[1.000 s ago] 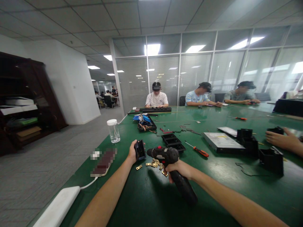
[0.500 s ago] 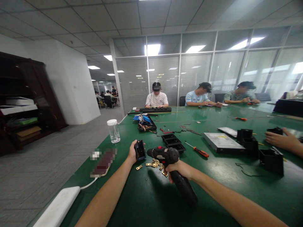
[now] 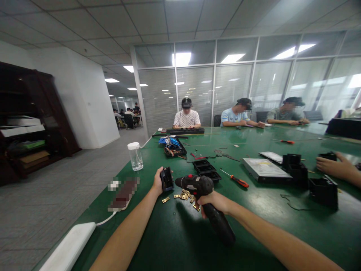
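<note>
My left hand [image 3: 158, 182] grips a small black plastic housing [image 3: 167, 179], held tilted with its hollow side partly toward me. A black cordless drill [image 3: 197, 185] with red details is in my right hand [image 3: 213, 202], fingers wrapped round the handle. Its chuck points left at the housing; whether a bit touches the housing I cannot make out. Several brass plates with holes [image 3: 184, 195] lie loose on the table under the drill. Just behind the drill sit more black housings [image 3: 205, 169], close together.
An orange-handled screwdriver [image 3: 239, 181] and a silver drive unit [image 3: 265, 169] lie to the right. A clear jar [image 3: 136, 158], a phone [image 3: 124, 195] and a white power strip [image 3: 69, 246] line the left edge. A co-worker's hand [image 3: 338, 167] reaches in at far right.
My hands, the housing and the drill stay practically where they were. Across the table, the far-right person's hands have shifted slightly.
</note>
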Motion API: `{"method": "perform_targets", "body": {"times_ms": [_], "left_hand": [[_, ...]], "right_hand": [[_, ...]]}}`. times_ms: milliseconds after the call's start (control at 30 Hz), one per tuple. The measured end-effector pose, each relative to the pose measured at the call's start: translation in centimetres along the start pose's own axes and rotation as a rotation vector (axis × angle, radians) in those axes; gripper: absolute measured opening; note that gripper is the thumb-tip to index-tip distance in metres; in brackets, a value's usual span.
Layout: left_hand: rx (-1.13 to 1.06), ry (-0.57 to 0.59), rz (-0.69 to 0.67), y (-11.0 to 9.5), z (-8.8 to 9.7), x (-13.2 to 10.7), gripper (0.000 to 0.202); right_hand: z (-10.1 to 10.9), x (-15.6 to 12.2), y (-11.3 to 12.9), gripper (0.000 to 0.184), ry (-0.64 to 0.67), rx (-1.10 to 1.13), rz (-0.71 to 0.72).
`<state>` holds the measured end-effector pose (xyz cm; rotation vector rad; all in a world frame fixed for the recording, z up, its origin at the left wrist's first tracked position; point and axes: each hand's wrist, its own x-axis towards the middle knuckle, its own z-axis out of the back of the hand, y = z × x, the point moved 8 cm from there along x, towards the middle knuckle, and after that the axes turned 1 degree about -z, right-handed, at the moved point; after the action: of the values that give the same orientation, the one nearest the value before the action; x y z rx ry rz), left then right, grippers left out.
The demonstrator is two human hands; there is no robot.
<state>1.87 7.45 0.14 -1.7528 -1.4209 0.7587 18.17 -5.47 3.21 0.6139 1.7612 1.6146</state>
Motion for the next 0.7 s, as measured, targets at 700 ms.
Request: {"method": "perform_targets", "body": {"times_ms": [700], "left_hand": [[-0.025,-0.049,0.032,-0.14,-0.3,-0.52,0.049]], "right_hand": [[-0.17,-0.17,0.35,0.016,-0.024,-0.011,-0.012]]}}
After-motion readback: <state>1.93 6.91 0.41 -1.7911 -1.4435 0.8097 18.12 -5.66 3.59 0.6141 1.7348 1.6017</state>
